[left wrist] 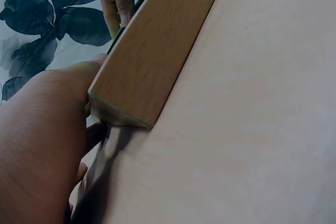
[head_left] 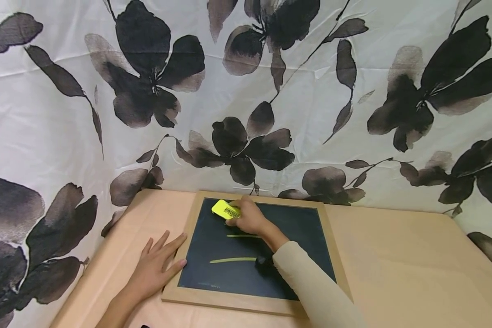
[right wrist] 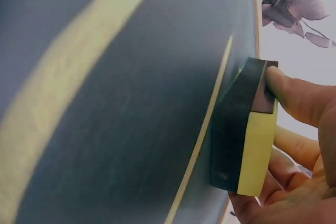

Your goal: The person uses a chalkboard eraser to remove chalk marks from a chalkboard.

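A wood-framed chalkboard [head_left: 279,255] lies on the table with two yellow chalk lines [head_left: 233,260] across its dark face. My right hand [head_left: 249,216] grips a yellow eraser [head_left: 221,209] over the upper left of the board. In the right wrist view the eraser [right wrist: 257,150] shows a dark felt side against the board, thumb and fingers on its yellow back. My left hand [head_left: 153,266] rests at the frame's left edge, fingers spread and thumb on the wood. The left wrist view shows this hand [left wrist: 47,129] beside the wooden frame [left wrist: 157,45].
The table [head_left: 393,255] has a pale tan top that extends on both sides of the board. Behind it hangs a white cloth [head_left: 311,118] with dark printed flowers. A small dark object peeks in at the bottom edge, near the left forearm.
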Available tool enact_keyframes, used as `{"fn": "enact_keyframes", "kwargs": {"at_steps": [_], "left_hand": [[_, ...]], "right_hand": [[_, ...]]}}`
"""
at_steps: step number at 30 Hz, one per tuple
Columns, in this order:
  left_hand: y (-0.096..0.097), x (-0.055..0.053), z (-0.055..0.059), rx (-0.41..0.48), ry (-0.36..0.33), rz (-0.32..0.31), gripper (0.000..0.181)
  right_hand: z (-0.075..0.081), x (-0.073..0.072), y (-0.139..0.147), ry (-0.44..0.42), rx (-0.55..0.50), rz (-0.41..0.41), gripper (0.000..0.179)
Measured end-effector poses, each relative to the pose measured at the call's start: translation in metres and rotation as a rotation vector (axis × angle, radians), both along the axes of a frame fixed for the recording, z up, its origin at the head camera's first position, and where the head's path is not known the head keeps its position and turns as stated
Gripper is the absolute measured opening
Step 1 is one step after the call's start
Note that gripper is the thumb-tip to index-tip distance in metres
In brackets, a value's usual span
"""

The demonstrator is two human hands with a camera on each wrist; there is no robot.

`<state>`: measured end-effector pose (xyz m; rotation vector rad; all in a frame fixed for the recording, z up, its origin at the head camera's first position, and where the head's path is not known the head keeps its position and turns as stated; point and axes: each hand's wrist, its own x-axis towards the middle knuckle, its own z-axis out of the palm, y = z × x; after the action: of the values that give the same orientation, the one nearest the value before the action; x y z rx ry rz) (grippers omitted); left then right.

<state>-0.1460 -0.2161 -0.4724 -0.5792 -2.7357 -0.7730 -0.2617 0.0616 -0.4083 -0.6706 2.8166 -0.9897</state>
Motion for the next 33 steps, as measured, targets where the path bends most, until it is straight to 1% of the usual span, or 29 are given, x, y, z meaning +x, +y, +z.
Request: {"fn": "enact_keyframes", "kwargs": {"at_steps": [4, 6, 9, 13, 18, 21, 25, 29, 33], "left_hand": [[0.003, 0.002, -0.005, 0.01, -0.015, -0.003, 0.062], [0.005, 0.003, -0.006, 0.011, -0.023, -0.005, 0.062], [0.007, 0.001, -0.007, 0.004, -0.024, -0.004, 0.063], [0.006, 0.0, -0.005, -0.006, -0.026, 0.0, 0.063], [0.005, -0.001, -0.002, -0.01, -0.032, 0.006, 0.062], [0.005, -0.001, -0.001, -0.005, -0.023, 0.007, 0.062], [0.003, -0.001, -0.002, 0.005, -0.01, 0.01, 0.062], [0.003, -0.001, -0.003, 0.012, -0.004, 0.006, 0.062], [0.005, -0.001, -0.002, 0.009, -0.005, -0.003, 0.062]], "right_hand": [[0.001, 0.002, 0.011, -0.02, -0.015, 0.037, 0.055], [0.004, 0.004, 0.022, -0.012, -0.021, 0.034, 0.055], [0.013, 0.009, 0.044, 0.004, -0.031, 0.019, 0.055], [0.02, 0.017, 0.085, 0.008, -0.004, -0.037, 0.058], [0.014, 0.031, 0.138, 0.015, 0.055, -0.155, 0.061], [0.009, 0.039, 0.161, 0.016, 0.079, -0.208, 0.063], [0.003, 0.045, 0.175, 0.031, 0.088, -0.218, 0.065], [0.001, 0.05, 0.18, 0.041, 0.082, -0.188, 0.065], [0.002, 0.054, 0.185, 0.025, 0.069, -0.145, 0.062]]}}
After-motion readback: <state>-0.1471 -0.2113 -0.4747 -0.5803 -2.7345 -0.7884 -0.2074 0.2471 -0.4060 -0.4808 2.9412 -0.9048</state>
